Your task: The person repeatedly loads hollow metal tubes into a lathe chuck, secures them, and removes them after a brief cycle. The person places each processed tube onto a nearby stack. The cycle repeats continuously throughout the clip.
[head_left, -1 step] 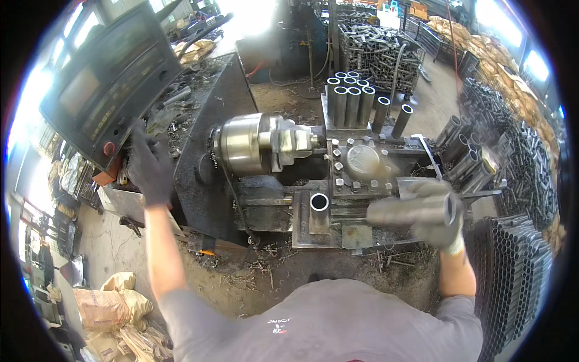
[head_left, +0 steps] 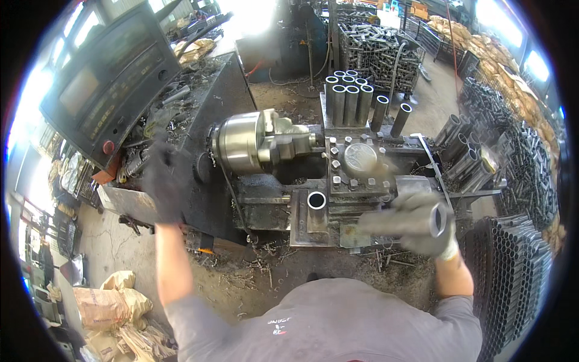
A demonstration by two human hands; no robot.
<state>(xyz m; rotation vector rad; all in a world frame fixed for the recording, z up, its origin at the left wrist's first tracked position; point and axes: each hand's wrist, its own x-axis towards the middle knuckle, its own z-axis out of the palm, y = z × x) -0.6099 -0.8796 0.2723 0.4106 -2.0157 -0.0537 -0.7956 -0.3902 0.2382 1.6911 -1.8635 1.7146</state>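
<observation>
My right hand point(head_left: 423, 243), in a grey glove, is wrapped round a short metal tube point(head_left: 395, 224) held nearly level, its open end towards the right. The tube is in front of the lathe's square tool post point(head_left: 360, 159). My left hand point(head_left: 164, 184), in a dark glove, is over the front of the machine housing, below the control panel point(head_left: 108, 90); motion smears its fingers. Between my hands is the lathe chuck point(head_left: 238, 143) with its stepped jaws point(head_left: 283, 142). One tube point(head_left: 316, 212) stands upright on the flat plate nearest me.
Several upright tubes point(head_left: 347, 105) stand behind the tool post. More tubes point(head_left: 464, 154) lean on a rack at the right. Stacked tubes point(head_left: 518, 271) are at my right side. Metal shavings point(head_left: 259, 265) litter the floor below the lathe; sacks point(head_left: 102, 308) lie at the lower left.
My left hand has moved right and slightly down, away from the control panel. My right hand has shifted a little left with the tube. The chuck jaws show at a different angle.
</observation>
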